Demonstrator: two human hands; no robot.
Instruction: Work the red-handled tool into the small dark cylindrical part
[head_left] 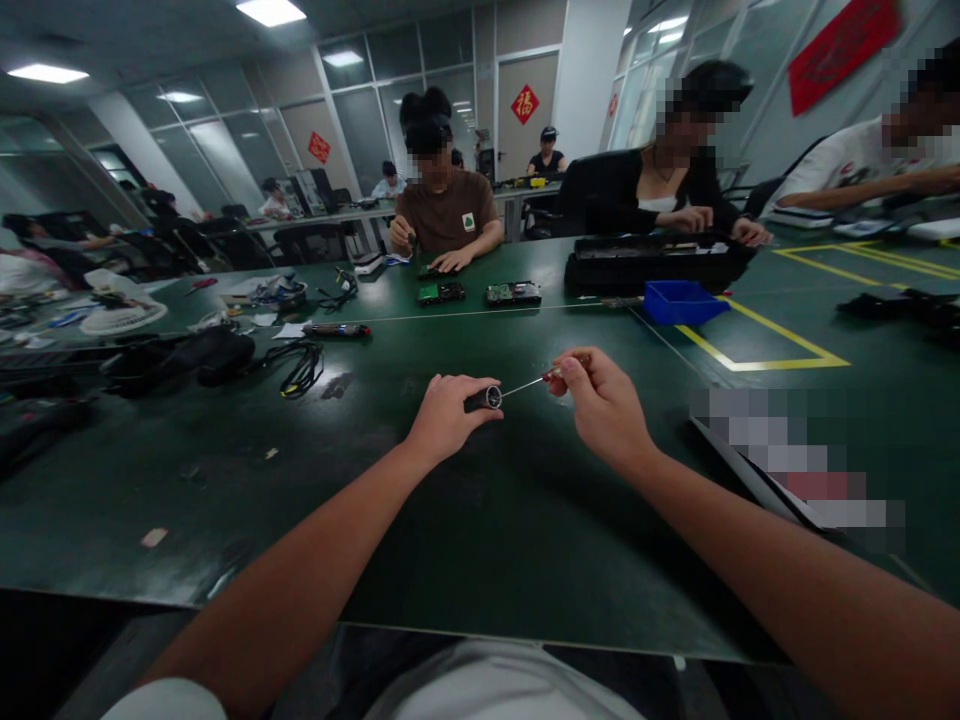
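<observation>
My left hand [448,415] is closed round a short dark cylindrical handle [486,398] with a silvery open end that faces right. My right hand [600,400] pinches a thin metal rod [523,385] near its reddish end. The rod's tip points into, or touches, the handle's open end; I cannot tell which. Both hands hover just above the dark green table [480,520], a short way apart.
Across the table lie two circuit boards [440,292], a blue bin [682,301], a long black case [652,262], black cables [300,366] and a pen-like tool [335,329]. Yellow tape [765,340] marks the right side. Several people sit opposite. A blurred flat object [795,470] lies at my right.
</observation>
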